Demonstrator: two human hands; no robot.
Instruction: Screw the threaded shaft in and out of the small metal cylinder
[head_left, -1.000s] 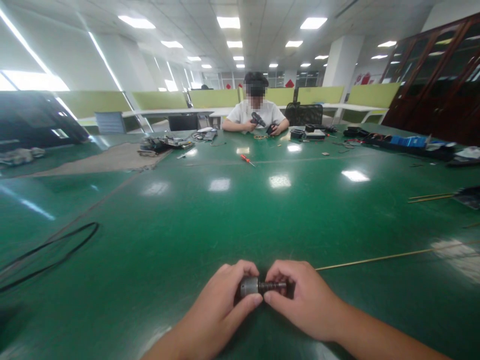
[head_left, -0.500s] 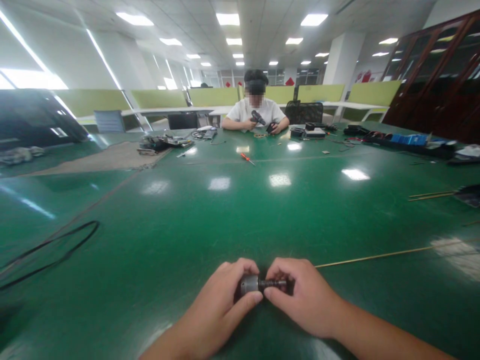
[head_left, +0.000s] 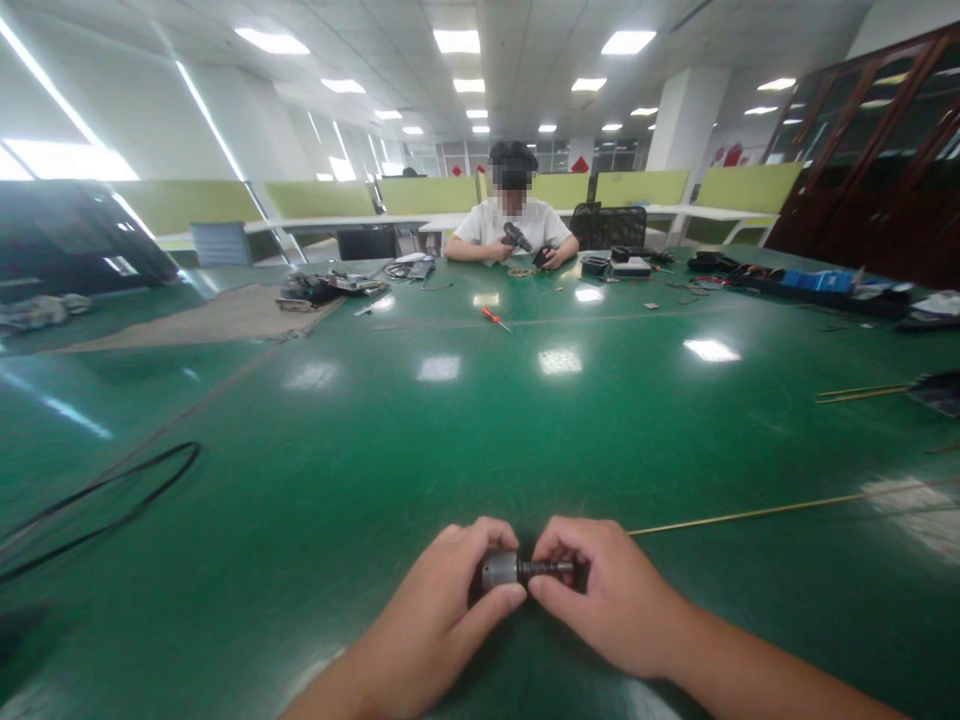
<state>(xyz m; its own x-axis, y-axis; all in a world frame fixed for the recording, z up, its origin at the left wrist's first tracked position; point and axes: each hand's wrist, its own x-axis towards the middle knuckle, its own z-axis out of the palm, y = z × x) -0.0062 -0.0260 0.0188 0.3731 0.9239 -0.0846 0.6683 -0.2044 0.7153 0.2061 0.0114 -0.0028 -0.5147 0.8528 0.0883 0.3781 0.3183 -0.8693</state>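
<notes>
1. Metal part (head_left: 514,570) is right there between the two hands, low and near the table's front from where the worker sits. Can't tell from my spot whether it touches the green table (head_left: 480,430) or hangs just above it.
2. Long axis runs side to side, pretty much level: fat grey cylinder toward the worker's left, slim dark ribbed shaft pointing right. So it lines up hand to hand, not toward or away from the body.
3. Left hand (head_left: 450,580) is clamped on the cylinder, fingers over the far side, thumb along the near side.
4. Right hand (head_left: 611,585) is curled around the shaft, thumb and fingertips pinching in near the cylinder. How tight, no clue.
5. Neither hand is really nearer imo; each has its own end, thumb tips just beside each other.
6. Thin brass-coloured rod (head_left: 750,516) runs off rightward from behind the right hand. Whether they touch, can't say.
</notes>
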